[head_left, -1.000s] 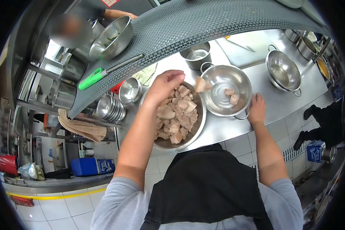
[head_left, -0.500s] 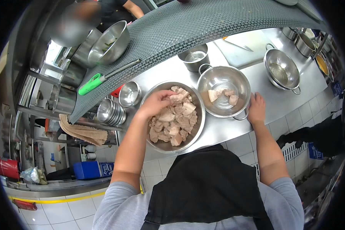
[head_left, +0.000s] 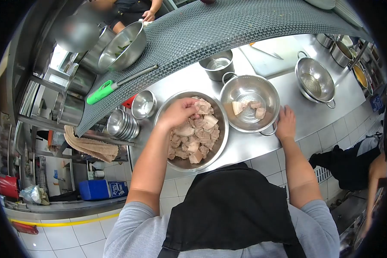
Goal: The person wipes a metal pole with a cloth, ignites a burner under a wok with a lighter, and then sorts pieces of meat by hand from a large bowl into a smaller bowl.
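My left hand [head_left: 181, 112] is closed on a pale chunk of meat [head_left: 203, 106], with its fingertips pinching the near side. Beneath it, a wide steel bowl [head_left: 221, 144] is heaped with similar cooked-looking meat pieces [head_left: 195, 139]. A steel colander [head_left: 268, 92] with two loop handles stands just to the right, and several meat chunks [head_left: 259, 112] lie in its bottom. My right hand [head_left: 286, 124] rests on the steel counter beside the colander, fingers extended and holding nothing.
Behind the colander are a steel pot [head_left: 219, 71] and a cutting board [head_left: 266, 58] with a knife [head_left: 266, 50]. Another colander [head_left: 314, 79] stands right; small bowls [head_left: 144, 105] are left. A mesh-covered shelf [head_left: 193, 36] overhangs the counter. Other people are across and at far right.
My left hand has lifted slightly, raising the meat chunk above the pile. My right hand stays put. The person across has moved a hand forward, and another person shows more at right.
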A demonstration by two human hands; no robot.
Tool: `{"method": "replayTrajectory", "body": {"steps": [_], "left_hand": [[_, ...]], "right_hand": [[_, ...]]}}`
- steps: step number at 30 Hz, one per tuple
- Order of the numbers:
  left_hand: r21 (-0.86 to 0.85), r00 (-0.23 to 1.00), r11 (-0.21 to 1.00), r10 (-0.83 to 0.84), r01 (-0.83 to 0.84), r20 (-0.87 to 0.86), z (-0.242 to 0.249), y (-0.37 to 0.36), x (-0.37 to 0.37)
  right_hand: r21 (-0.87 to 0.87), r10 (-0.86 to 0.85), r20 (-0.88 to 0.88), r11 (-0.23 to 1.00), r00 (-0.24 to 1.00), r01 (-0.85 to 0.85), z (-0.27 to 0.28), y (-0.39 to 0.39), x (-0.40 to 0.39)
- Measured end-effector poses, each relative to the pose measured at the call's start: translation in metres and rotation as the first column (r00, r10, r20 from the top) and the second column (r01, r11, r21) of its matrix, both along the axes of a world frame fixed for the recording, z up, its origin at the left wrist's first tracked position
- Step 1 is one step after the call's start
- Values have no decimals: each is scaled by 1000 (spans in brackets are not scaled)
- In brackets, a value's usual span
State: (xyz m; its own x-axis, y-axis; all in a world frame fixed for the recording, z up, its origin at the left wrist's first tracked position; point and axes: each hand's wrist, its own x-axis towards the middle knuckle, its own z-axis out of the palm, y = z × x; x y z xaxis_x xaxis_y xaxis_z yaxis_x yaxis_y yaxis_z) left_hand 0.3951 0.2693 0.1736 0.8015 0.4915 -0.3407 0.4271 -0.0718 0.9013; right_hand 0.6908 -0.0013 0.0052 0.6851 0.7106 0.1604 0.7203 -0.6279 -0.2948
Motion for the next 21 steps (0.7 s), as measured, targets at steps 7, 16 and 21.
{"method": "replayTrajectory", "body": {"steps": [7, 16, 21], "left_hand": [[64, 999, 998, 9, -7, -37, -1, 3, 1], [148, 998, 987, 55, -56, 12, 2, 1, 2], [228, 987, 966, 141, -119, -80, 8, -1, 5]], "right_hand": [[7, -1, 4, 1000, 1000, 1, 0, 2, 3], [19, 3, 9, 1000, 1000, -3, -2, 2, 7], [19, 3, 18, 1000, 1000, -3, -1, 3, 9]]}}
